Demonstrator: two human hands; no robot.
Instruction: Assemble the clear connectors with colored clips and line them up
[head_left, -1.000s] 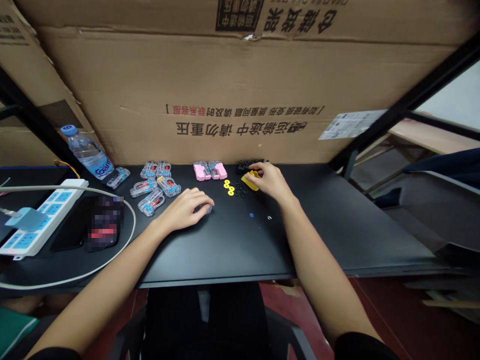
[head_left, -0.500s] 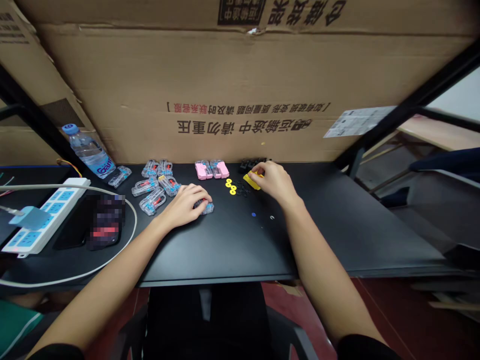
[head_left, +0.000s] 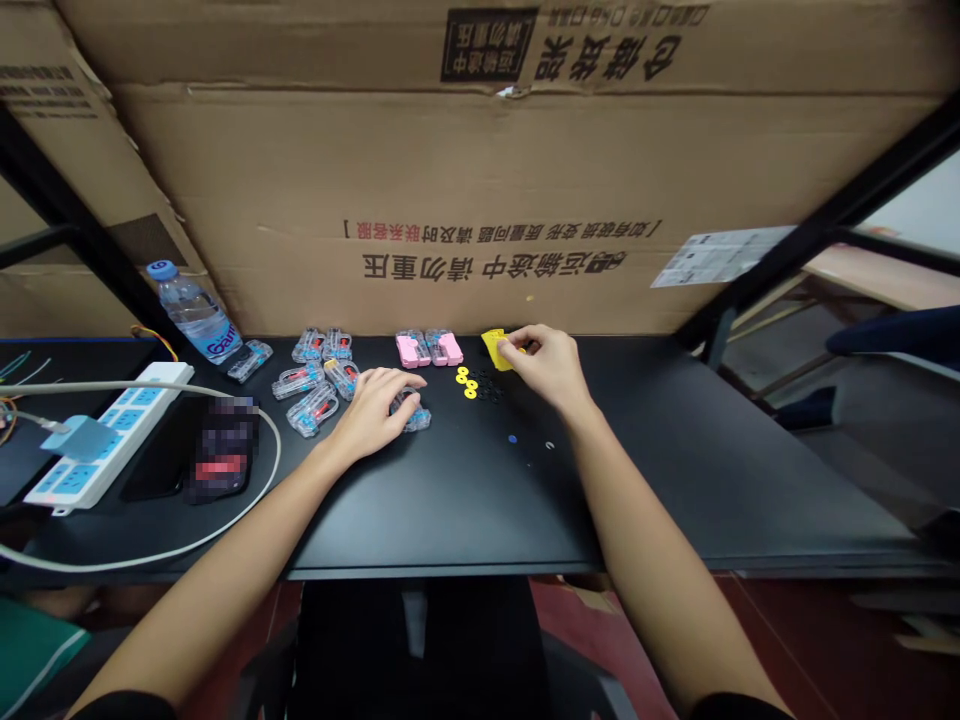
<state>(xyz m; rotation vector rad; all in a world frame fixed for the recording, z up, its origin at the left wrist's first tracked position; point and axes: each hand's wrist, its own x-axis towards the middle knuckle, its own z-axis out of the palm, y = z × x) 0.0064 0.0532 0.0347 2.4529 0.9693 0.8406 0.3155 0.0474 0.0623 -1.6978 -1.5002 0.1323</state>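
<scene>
My left hand (head_left: 375, 408) rests on the desk, its fingers curved over a clear plastic case (head_left: 420, 417) with blue bits inside. Part of that case is hidden under the thumb and fingers. At the back of the desk my right hand (head_left: 551, 368) pinches a flat yellow plastic piece (head_left: 493, 346) between thumb and fingers. Just below it lie small yellow rings (head_left: 470, 385) and black rings (head_left: 491, 388). Two clear cases with pink covers (head_left: 412, 350) stand between the hands, against the cardboard.
Several clear cases (head_left: 313, 408) with red and blue parts lie left of my left hand. Farther left are a water bottle (head_left: 196, 318), a power strip (head_left: 112, 435), a phone (head_left: 161, 450) and a looped white cable (head_left: 279, 440). A blue disc (head_left: 512, 439) lies mid-desk. Cardboard (head_left: 480, 170) walls the back.
My right hand has raised and turned the yellow piece so that it stands more upright, left of the fingers. My left hand stays on the clear case. The view has shifted slightly.
</scene>
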